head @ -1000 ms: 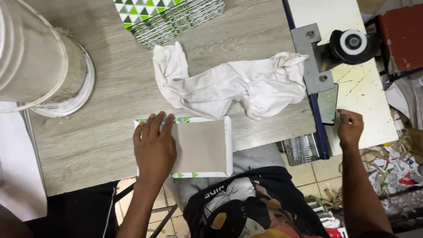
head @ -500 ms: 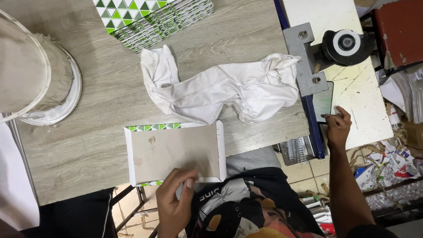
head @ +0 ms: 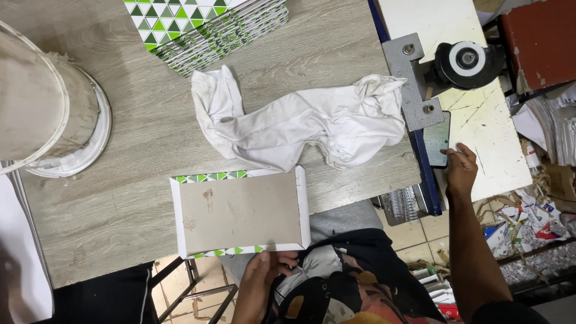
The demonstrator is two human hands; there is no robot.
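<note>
A grey board (head: pixel 240 213) with white folded flaps and a green-triangle patterned edge lies at the near edge of the wooden table (head: pixel 120 198), overhanging it slightly. My left hand (head: pixel 264 273) is just below the board, with its fingers curled at the lower flap. My right hand (head: pixel 461 168) is off to the right, its fingertips resting on a phone (head: pixel 438 139) that lies on the edge of a white bench. A crumpled white cloth (head: pixel 300 123) sits just beyond the board.
A stack of green-triangle patterned covers (head: pixel 210 27) lies at the back of the table. A large white bucket (head: pixel 48 108) stands at the left. At the right are a grey metal bracket with a black wheel (head: pixel 468 60), paper piles and floor scraps.
My left hand slid off the top of the board down to its near edge. The board now shows uncovered. My right hand shifted slightly onto the phone.
</note>
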